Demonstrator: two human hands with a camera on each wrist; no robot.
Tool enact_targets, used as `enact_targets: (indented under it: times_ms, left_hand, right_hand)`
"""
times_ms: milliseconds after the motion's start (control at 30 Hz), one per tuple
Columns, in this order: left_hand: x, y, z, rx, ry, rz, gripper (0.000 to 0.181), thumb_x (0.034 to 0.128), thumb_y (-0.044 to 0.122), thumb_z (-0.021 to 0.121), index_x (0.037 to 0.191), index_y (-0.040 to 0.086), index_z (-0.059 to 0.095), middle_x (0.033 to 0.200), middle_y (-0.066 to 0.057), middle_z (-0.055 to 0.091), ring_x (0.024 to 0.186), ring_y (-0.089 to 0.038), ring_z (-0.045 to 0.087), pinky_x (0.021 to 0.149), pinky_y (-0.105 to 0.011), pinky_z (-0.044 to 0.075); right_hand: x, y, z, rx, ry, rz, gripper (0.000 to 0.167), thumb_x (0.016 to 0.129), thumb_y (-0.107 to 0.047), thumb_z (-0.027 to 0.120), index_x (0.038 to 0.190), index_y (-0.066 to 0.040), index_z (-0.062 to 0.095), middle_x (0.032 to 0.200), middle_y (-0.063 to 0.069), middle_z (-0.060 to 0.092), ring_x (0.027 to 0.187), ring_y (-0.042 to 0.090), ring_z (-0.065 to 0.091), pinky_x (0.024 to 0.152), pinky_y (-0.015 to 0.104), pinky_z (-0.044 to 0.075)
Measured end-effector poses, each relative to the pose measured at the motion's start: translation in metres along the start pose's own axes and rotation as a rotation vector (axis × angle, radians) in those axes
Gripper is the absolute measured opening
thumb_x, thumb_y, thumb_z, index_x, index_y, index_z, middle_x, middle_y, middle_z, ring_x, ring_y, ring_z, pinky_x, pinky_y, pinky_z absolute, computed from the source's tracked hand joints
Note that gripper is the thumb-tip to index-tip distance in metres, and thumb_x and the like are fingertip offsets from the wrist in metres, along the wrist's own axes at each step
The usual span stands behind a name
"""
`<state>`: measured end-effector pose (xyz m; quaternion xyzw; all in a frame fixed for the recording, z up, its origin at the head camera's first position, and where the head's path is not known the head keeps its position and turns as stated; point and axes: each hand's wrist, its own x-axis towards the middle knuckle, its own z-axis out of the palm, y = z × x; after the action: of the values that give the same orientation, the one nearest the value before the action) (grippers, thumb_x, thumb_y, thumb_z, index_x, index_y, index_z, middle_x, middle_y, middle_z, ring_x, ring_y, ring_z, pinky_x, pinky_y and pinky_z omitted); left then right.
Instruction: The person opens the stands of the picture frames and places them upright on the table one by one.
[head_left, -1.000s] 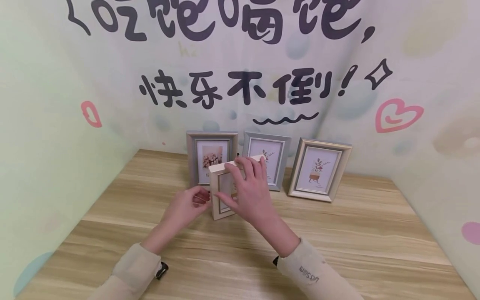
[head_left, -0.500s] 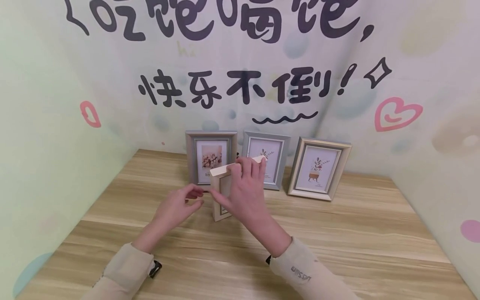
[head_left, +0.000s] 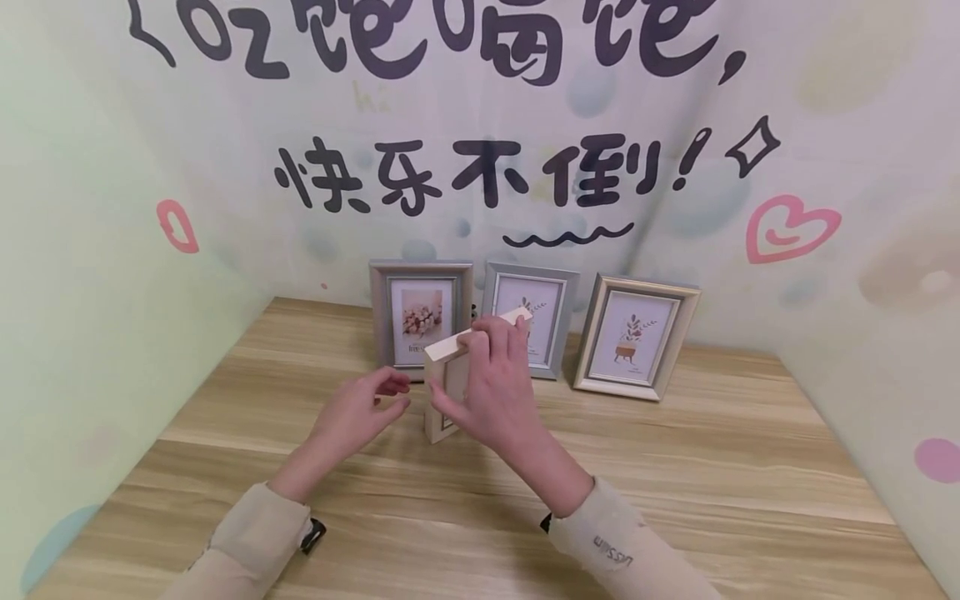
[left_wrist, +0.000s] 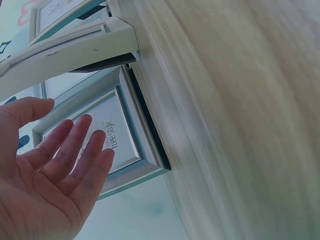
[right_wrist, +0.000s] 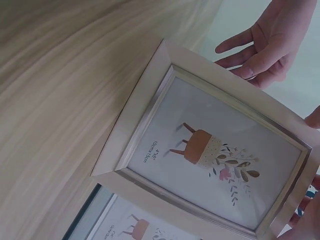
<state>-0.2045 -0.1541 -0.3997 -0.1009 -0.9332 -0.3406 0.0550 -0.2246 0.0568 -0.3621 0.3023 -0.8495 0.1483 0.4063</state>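
A cream picture frame (head_left: 448,344) stands upright near the middle of the table, turned at an angle. My right hand (head_left: 498,385) grips it from above, fingers over the top edge and thumb at the near left side. In the right wrist view its picture (right_wrist: 220,155) shows a plant in a brown pot on legs. Just left of the frame, my left hand (head_left: 352,415) is held with relaxed, slightly bent fingers, apart from it. The left wrist view shows that palm (left_wrist: 45,195) with nothing in it, and a dark backing piece (left_wrist: 105,63) behind the cream frame.
Three more picture frames stand behind: a greyish-brown one (head_left: 379,333) at left, a blue-grey one (head_left: 570,325) in the middle, a champagne one (head_left: 678,342) at right. The wooden table (head_left: 420,533) meets a printed cloth backdrop (head_left: 420,108) at the rear.
My left hand has drawn back to the left from the cream frame's edge. The frame has turned slightly, its left end coming nearer, with my right hand still gripping it.
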Motion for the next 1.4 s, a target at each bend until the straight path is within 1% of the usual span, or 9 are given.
enact_targets:
  times_ms: [233,333,400,467,633,800,967,1167,1400]
  left_hand:
    - [0.003,0.002,0.002,-0.017,-0.005,0.013,0.028,0.0958,0.016,0.063,0.122,0.006,0.064,0.118,-0.014,0.072,0.114,-0.035,0.067,0.094,-0.049,0.058]
    - [0.003,0.002,0.002,-0.023,-0.005,0.013,0.028,0.0961,0.016,0.063,0.122,0.005,0.064,0.119,-0.015,0.072,0.114,-0.035,0.067,0.094,-0.049,0.058]
    - [0.003,0.002,0.003,-0.022,-0.009,0.015,0.028,0.0963,0.016,0.062,0.122,0.005,0.064,0.119,-0.014,0.072,0.114,-0.035,0.067,0.094,-0.048,0.058]
    - [0.003,0.001,0.003,-0.02,-0.011,0.013,0.027,0.0962,0.015,0.062,0.122,0.005,0.064,0.118,-0.013,0.073,0.114,-0.034,0.067,0.094,-0.047,0.058]
    - [0.004,0.001,0.003,-0.013,-0.011,0.021,0.027,0.0955,0.013,0.062,0.121,0.005,0.065,0.116,-0.012,0.073,0.114,-0.033,0.067,0.094,-0.046,0.059]
    - [0.005,0.005,0.008,-0.031,-0.026,0.064,0.027,0.0941,0.012,0.065,0.12,0.005,0.065,0.115,-0.012,0.073,0.112,-0.033,0.068,0.092,-0.045,0.059]
    - [0.007,0.013,0.017,-0.03,-0.089,0.11,0.032,0.0921,0.015,0.069,0.123,0.007,0.065,0.119,-0.008,0.072,0.111,-0.028,0.068,0.095,-0.044,0.058]
    - [0.008,0.027,0.026,-0.033,-0.199,0.138,0.051,0.0899,0.017,0.073,0.138,0.012,0.056,0.133,-0.008,0.066,0.119,-0.029,0.064,0.101,-0.048,0.054]
    - [0.009,0.043,0.037,0.064,-0.255,0.256,0.083,0.083,0.026,0.081,0.152,0.01,0.038,0.149,-0.014,0.052,0.13,-0.032,0.057,0.107,-0.05,0.05]
  right_hand:
    - [0.004,-0.002,0.0,-0.051,-0.002,0.011,0.061,0.072,-0.05,0.079,0.102,-0.006,0.048,0.111,0.014,0.051,0.106,0.032,0.049,0.114,0.065,0.036]
    - [0.004,0.0,0.0,-0.033,-0.015,-0.002,0.06,0.071,-0.048,0.08,0.101,-0.006,0.047,0.11,0.014,0.051,0.104,0.032,0.049,0.113,0.064,0.037]
    - [0.003,0.004,0.0,0.023,-0.031,-0.012,0.06,0.07,-0.044,0.081,0.101,-0.006,0.047,0.111,0.015,0.051,0.107,0.032,0.049,0.115,0.063,0.036]
    - [0.002,0.011,-0.001,0.102,-0.043,-0.025,0.06,0.069,-0.04,0.083,0.103,-0.006,0.046,0.114,0.015,0.05,0.11,0.031,0.048,0.112,0.056,0.042]
    - [0.001,0.029,-0.007,0.28,-0.063,-0.098,0.062,0.067,-0.035,0.084,0.106,-0.004,0.047,0.121,0.017,0.05,0.115,0.032,0.048,0.095,0.04,0.054]
    - [0.002,0.046,-0.014,0.406,-0.166,-0.137,0.063,0.068,-0.033,0.085,0.11,-0.005,0.047,0.129,0.017,0.051,0.126,0.029,0.051,0.108,0.041,0.05]
    - [-0.002,0.06,-0.02,0.509,-0.247,-0.124,0.06,0.071,-0.029,0.083,0.114,-0.007,0.047,0.137,0.015,0.049,0.133,0.028,0.049,0.109,0.044,0.048]
    - [-0.005,0.069,-0.022,0.571,-0.259,-0.126,0.057,0.072,-0.026,0.081,0.113,-0.007,0.047,0.136,0.014,0.047,0.136,0.028,0.046,0.11,0.044,0.046]
    - [-0.004,0.074,-0.026,0.611,-0.28,-0.153,0.056,0.073,-0.025,0.079,0.116,-0.008,0.047,0.136,0.01,0.05,0.141,0.024,0.044,0.11,0.039,0.047]
